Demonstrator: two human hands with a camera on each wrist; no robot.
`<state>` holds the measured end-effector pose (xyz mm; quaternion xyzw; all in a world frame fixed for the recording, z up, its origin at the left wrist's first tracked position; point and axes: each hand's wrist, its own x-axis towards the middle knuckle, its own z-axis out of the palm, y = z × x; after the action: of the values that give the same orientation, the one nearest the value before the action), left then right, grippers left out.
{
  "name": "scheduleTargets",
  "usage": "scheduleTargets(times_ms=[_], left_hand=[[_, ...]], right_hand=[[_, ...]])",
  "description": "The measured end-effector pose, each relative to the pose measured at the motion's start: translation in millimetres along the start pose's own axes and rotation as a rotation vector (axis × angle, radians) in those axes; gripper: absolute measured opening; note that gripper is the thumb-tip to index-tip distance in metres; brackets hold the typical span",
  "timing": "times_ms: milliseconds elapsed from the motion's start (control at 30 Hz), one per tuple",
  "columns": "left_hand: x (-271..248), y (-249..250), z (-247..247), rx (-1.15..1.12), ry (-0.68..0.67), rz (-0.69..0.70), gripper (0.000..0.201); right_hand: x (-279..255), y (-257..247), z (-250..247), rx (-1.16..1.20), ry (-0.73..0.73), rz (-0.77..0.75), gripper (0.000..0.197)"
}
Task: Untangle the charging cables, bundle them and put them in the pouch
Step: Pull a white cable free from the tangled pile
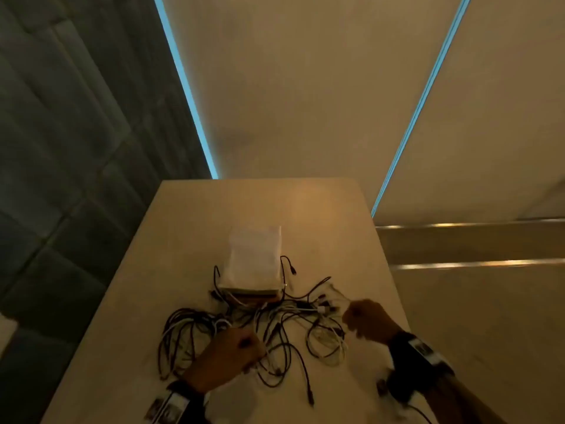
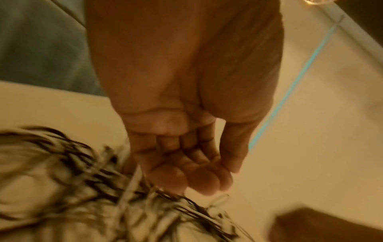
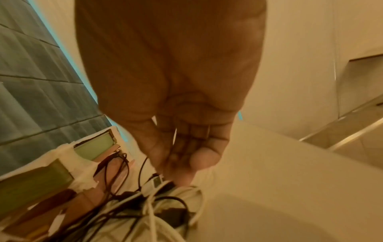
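A tangle of black and white charging cables [image 1: 284, 328] lies on the beige table [image 1: 321, 215]. Behind it a white pouch [image 1: 253, 255] lies on a low stack of flat things. My left hand [image 1: 250, 353] hovers over the near left of the tangle. In the left wrist view its fingers [image 2: 207, 181] are loosely curled with nothing in them, just above the blurred cables [image 2: 82, 188]. My right hand [image 1: 351, 319] is at the right end of the tangle. Its fingers [image 3: 205, 157] curl round a thin cable strand, above a clump of white and black cables [image 3: 157, 209].
The stack [image 3: 37, 183] under the pouch shows green and brown edges with white wrapping. The table's left edge [image 1: 101, 301] borders a dark padded wall. Its right edge [image 1: 394, 270] drops to a floor with metal strips. One black cable end [image 1: 310, 399] trails towards me.
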<state>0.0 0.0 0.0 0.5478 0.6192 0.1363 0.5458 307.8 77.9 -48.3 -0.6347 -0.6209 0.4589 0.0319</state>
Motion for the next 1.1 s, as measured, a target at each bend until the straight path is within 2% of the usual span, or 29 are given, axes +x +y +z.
scheduleTargets(times_ms=[67,133,233,367,433,533,567,633,700,767,833,867,1000,1100], left_hand=[[16.3,7.8,10.2,0.047,0.051,0.059,0.021],[30.1,15.7,20.4,0.060,0.052,0.072,0.019],[47.2,15.5,33.5,0.089,0.058,0.097,0.018],[62.8,21.8,44.5,0.203,0.199,0.153,0.007],[72.7,23.8,48.2,0.220,0.268,0.168,0.012],[84.7,27.8,48.1,0.340,0.329,0.227,0.028],[87.4,29.2,47.2,0.389,0.302,0.256,0.033],[88.3,37.7,43.0,0.487,0.254,0.322,0.030],[81.3,50.0,36.7,0.364,0.282,0.387,0.023],[70.9,63.8,27.8,0.134,0.356,0.456,0.020],[58.0,78.6,18.6,-0.037,0.450,0.512,0.021],[50.2,87.7,14.1,-0.115,0.484,0.529,0.021],[21.8,119.9,-4.9,-0.468,0.496,0.533,0.034],[0.1,128.1,-20.0,-0.774,0.442,0.594,0.034]], right_hand=[[27.9,-4.1,1.0,-0.091,0.115,-0.022,0.015],[45.5,-12.2,7.5,-0.204,0.109,-0.032,0.011],[55.7,-9.5,26.5,-0.356,0.095,-0.054,0.024],[54.7,-3.3,34.9,-0.522,0.125,-0.165,0.024],[50.7,-5.8,31.5,-0.576,0.107,-0.225,0.023],[41.2,-22.3,16.3,-0.460,0.141,-0.371,0.015],[35.7,-33.6,9.1,-0.386,0.161,-0.448,0.012],[19.9,-61.3,-7.2,-0.234,0.212,-0.601,0.010],[2.9,-88.1,-21.0,-0.072,0.286,-0.692,0.009],[-12.0,-104.5,-27.8,0.224,0.311,-0.677,0.008],[-25.0,-114.7,-23.0,0.594,0.179,-0.600,0.021],[-28.7,-118.3,-15.2,0.703,0.098,-0.575,0.028],[-32.4,-135.6,28.9,0.845,-0.091,-0.610,0.030],[-32.1,-147.0,45.7,0.875,-0.095,-0.661,0.034]])
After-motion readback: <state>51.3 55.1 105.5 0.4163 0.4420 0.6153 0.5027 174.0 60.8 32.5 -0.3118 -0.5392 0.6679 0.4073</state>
